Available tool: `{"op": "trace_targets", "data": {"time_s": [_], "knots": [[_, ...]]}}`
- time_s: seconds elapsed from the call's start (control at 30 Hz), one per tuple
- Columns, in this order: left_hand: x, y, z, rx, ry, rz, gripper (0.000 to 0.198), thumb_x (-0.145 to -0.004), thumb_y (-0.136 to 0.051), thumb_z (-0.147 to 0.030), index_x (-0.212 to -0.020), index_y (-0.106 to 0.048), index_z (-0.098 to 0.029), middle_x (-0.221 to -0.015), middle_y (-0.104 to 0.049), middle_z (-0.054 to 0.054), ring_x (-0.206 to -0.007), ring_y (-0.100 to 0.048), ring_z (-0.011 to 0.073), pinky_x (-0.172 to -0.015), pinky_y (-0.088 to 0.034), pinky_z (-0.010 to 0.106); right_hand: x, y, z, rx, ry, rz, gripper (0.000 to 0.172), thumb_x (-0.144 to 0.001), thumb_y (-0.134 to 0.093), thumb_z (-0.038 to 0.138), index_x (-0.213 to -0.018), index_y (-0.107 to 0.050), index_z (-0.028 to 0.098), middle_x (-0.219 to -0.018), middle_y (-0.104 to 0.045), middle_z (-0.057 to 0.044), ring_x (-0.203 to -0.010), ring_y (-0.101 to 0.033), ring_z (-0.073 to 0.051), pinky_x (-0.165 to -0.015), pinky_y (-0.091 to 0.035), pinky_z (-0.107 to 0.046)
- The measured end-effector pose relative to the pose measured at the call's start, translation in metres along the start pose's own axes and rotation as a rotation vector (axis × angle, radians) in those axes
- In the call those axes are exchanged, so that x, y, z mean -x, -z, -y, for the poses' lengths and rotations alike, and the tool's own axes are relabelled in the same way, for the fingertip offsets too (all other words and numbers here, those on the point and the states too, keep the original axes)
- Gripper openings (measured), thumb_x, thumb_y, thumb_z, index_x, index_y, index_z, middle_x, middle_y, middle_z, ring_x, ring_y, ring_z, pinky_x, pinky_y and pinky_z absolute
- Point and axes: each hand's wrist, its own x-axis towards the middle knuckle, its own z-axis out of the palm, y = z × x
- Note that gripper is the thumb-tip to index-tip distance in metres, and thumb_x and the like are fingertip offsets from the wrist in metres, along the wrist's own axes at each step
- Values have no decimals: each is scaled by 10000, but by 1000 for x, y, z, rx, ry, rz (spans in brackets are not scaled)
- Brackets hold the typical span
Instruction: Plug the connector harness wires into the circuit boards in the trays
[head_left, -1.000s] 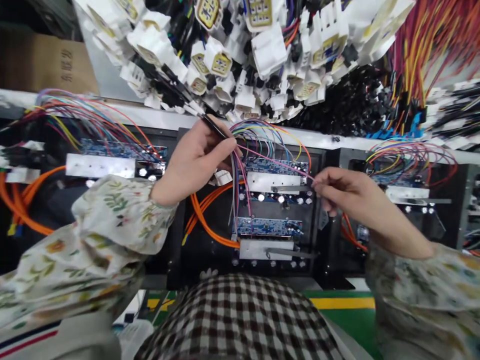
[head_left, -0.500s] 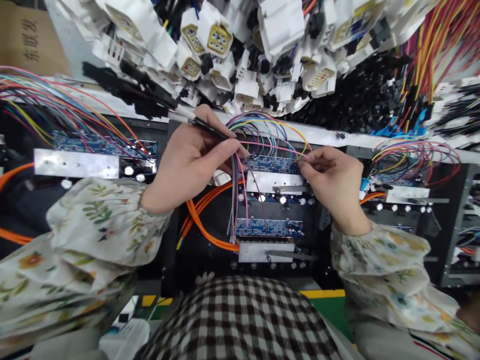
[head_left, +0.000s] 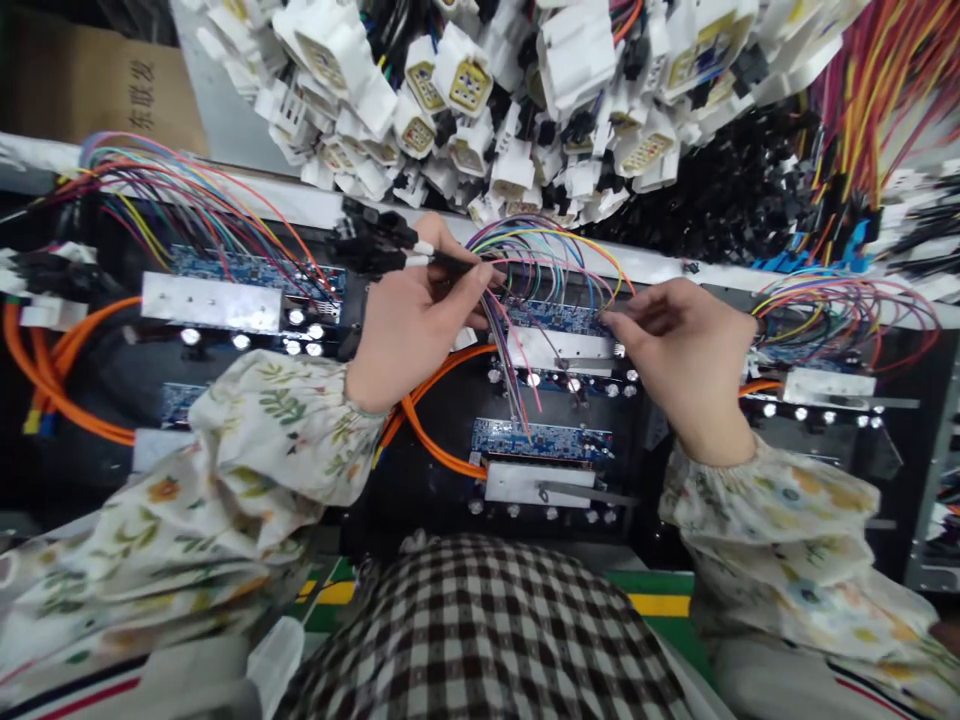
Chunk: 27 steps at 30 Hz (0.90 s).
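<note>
My left hand [head_left: 412,325] is closed around a wire harness, with its black sleeve and black and white connectors [head_left: 375,238] sticking out behind the fingers. Loose multicoloured wires [head_left: 517,365] hang from this hand. Others arch over to the upper blue circuit board [head_left: 559,317]. At that board's right end, my right hand [head_left: 682,355] pinches a thin wire, its fingertips close to the board; the wire's tip is hidden. A silver metal plate [head_left: 536,347] lies along the board's near side. Nearer to me is a second blue circuit board [head_left: 540,439].
White connectors [head_left: 517,165] are heaped behind the boards. Thick orange cables [head_left: 439,450] curve at the left of the middle unit. Another wired board [head_left: 247,275] stands left, and one with looped wires [head_left: 832,345] right. A cardboard box [head_left: 127,95] is at back left.
The view has shifted, so most things appear farther right. A pink wire that ran straight between my hands is now slacker. My right fingertips stay at the board's right end.
</note>
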Motion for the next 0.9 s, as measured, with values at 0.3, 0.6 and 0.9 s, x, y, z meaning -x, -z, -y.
{"op": "trace_targets", "data": {"time_s": [0.3,0.6,0.9], "knots": [[-13,5,6,-89,-61,3,158,-831,-639,-294,-782,-569,-161,-776,-683,0,-607,-682,117,-488,-561,161,11,13,29,62,270,299,96,-732,-543,158,-669,-577,222,-656,-570,1,-550,-506,-119,-528,-409,-272],[-13,8,6,-205,-125,53,192,-878,-583,-329,-811,-678,-176,-876,-640,14,-612,-663,83,-538,-575,150,7,9,36,-31,343,283,70,-826,-563,204,-795,-624,221,-730,-603,-15,-609,-552,-117,-508,-418,-255],[-6,9,2,-499,-278,-28,161,-875,-593,-303,-791,-673,-192,-762,-615,-1,-635,-616,77,-542,-552,171,8,14,22,-264,-31,87,96,-785,-655,222,-855,-589,222,-675,-624,29,-486,-570,-95,-458,-465,-232]]}}
